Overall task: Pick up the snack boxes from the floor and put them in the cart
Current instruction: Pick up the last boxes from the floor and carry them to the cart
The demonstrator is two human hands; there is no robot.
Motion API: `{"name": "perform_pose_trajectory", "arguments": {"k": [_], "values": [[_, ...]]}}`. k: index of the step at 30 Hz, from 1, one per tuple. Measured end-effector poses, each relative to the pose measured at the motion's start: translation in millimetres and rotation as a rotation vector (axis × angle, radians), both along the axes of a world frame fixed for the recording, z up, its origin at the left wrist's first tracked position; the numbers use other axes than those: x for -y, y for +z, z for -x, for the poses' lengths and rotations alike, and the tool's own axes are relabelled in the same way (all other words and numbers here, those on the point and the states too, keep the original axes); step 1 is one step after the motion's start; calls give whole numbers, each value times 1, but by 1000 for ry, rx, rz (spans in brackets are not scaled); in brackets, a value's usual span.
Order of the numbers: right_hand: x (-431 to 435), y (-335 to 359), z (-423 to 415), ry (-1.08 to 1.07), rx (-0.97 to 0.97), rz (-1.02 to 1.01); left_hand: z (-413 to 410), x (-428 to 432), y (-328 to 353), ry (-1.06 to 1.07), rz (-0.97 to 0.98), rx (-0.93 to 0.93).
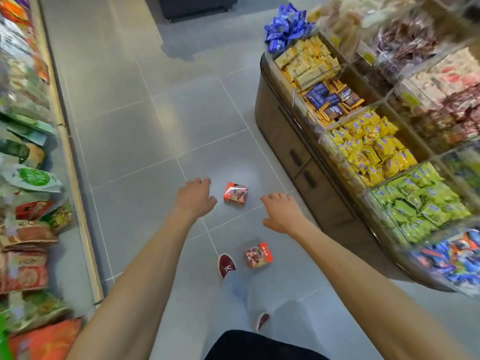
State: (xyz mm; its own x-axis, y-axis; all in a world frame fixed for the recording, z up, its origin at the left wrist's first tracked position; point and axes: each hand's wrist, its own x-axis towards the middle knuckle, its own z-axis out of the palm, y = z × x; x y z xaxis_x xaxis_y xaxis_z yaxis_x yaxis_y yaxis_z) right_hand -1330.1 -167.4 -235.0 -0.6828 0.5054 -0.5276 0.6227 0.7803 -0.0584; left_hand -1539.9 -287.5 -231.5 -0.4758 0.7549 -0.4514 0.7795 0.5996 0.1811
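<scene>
2 snack boxes lie on the tiled floor [155,113] of a shop aisle. The far box [235,193] sits between the person's 2 outstretched arms; the near box [259,255] lies just beside a red shoe [226,265]. The left hand [197,197] & right hand [281,213] flank the far box w/o touching it. Each grip is loose and spread, holding nothing, prob. placed either side so both can close on it together. Step in hand: reaching for box 1; neither is lifted yet. A dark unit [194,6] at the aisle's far end may be the cart, can't tell. Candy bins [363,141] stand at right.
</scene>
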Motion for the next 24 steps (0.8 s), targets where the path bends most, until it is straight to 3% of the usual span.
{"name": "perform_pose_trajectory", "arguments": {"k": [13, 24], "values": [[1, -142, -29, -22, 153, 100, -11, -29, -138, -103, 161, 112], [19, -358, -45, 61, 256, 165, 10, -84, -325, -288, 212, 66]]}}
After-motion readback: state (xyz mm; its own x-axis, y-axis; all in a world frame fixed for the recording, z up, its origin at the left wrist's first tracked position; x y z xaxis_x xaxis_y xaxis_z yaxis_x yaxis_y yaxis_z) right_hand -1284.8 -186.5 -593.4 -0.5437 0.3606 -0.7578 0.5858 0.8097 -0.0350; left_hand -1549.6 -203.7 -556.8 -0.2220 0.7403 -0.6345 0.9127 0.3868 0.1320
